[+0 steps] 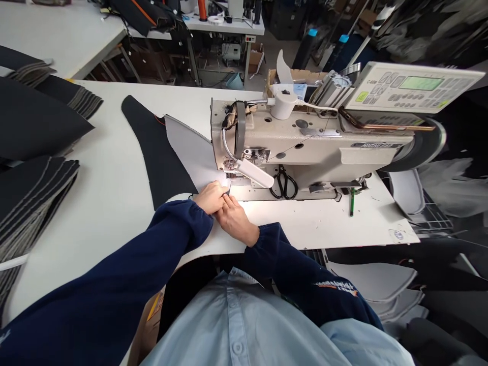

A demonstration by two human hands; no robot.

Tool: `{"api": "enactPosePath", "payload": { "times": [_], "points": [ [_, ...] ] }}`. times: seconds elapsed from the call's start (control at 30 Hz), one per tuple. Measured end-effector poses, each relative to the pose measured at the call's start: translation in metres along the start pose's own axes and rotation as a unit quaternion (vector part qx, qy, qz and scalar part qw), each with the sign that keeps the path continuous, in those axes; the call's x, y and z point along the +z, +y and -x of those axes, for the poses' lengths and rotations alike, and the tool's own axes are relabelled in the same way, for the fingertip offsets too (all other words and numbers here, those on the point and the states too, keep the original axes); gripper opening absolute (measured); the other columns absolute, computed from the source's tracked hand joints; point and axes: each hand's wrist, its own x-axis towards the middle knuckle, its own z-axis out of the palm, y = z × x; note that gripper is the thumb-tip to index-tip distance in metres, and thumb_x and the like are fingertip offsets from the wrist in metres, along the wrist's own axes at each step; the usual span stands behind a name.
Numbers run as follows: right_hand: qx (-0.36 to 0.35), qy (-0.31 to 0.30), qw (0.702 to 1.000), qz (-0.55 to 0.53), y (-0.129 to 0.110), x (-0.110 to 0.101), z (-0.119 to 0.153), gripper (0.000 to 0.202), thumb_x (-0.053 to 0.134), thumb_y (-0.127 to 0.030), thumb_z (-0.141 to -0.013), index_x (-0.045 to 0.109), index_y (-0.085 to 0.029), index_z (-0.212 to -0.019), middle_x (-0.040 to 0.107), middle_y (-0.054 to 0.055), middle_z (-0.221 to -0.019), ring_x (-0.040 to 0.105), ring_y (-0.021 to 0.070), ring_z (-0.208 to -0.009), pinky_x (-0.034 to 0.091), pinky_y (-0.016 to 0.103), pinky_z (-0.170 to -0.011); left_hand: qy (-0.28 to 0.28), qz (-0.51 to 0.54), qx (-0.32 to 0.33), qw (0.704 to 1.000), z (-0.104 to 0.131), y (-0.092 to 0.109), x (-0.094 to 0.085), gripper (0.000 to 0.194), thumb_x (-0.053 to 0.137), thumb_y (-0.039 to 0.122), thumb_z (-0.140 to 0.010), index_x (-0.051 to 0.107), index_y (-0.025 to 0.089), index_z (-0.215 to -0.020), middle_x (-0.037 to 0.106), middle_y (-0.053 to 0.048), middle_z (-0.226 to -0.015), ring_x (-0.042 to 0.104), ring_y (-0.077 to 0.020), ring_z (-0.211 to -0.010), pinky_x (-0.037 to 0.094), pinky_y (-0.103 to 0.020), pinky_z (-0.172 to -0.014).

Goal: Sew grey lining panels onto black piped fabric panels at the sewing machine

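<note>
Just in front of the needle area of a beige sewing machine (263, 129), my two hands meet at the edge of a fabric panel (154, 152). The panel is dark on its left part and has a light grey face (186, 145) on its right, running in under the machine's head. My left hand (211, 197) is closed, thumb and fingers pinching the near edge. Touching it, my right hand (235, 219) has its fingers pressed together on the same corner. The exact grip is partly hidden by the fingers. A white lamp (256, 173) lights the spot.
Black-handled scissors (283, 184) lie under the machine's arm. A green pen-like tool (352, 202) is further right. Stacks of dark fabric pieces (32, 190) cover the table's left side. A control panel (414, 86) and a phone (385, 122) sit atop the machine.
</note>
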Motion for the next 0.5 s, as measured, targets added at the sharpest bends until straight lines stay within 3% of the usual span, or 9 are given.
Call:
{"api": "enactPosePath", "payload": {
  "times": [0.17,0.3,0.37,0.5],
  "points": [
    [0.017,-0.009,1.0,-0.004,0.002,-0.005,-0.001,0.032,0.045,-0.015,-0.095,0.064,0.001,-0.115,0.064,0.026,-0.113,0.05,0.0331,-0.124,0.039,0.052,-0.106,0.014,0.01,-0.023,1.0,-0.004,0.003,0.004,0.031,0.042,0.01,-0.078,0.066,0.013,-0.098,0.057,-0.012,-0.095,0.058,-0.0215,-0.089,0.048,-0.03,-0.083],
    [0.024,-0.002,1.0,-0.001,-0.011,-0.004,0.001,0.038,0.048,-0.016,-0.093,0.059,0.003,-0.124,0.054,0.03,-0.129,0.046,0.0349,-0.128,0.037,0.054,-0.107,0.03,0.001,-0.044,0.999,0.016,0.003,0.004,0.031,0.047,0.011,-0.077,0.062,0.014,-0.103,0.054,-0.012,-0.108,0.055,-0.0231,-0.099,0.046,-0.031,-0.087],
    [0.02,0.004,1.0,0.0,-0.023,-0.002,-0.002,0.04,0.047,-0.016,-0.093,0.057,0.005,-0.125,0.05,0.032,-0.133,0.047,0.0357,-0.127,0.036,0.054,-0.108,0.009,-0.021,-0.057,0.998,0.028,0.001,-0.002,0.031,0.048,0.01,-0.075,0.061,0.015,-0.103,0.053,-0.012,-0.111,0.055,-0.0231,-0.098,0.045,-0.031,-0.085],
    [-0.001,-0.044,0.998,-0.038,-0.043,0.006,-0.022,0.034,0.045,-0.02,-0.096,0.061,-0.003,-0.119,0.059,0.022,-0.125,0.051,0.0311,-0.121,0.037,0.049,-0.107,-0.022,-0.047,-0.054,0.997,0.035,-0.001,-0.017,0.029,0.043,0.007,-0.08,0.061,0.017,-0.101,0.057,-0.009,-0.104,0.056,-0.0206,-0.091,0.043,-0.031,-0.081]
  ]
}}
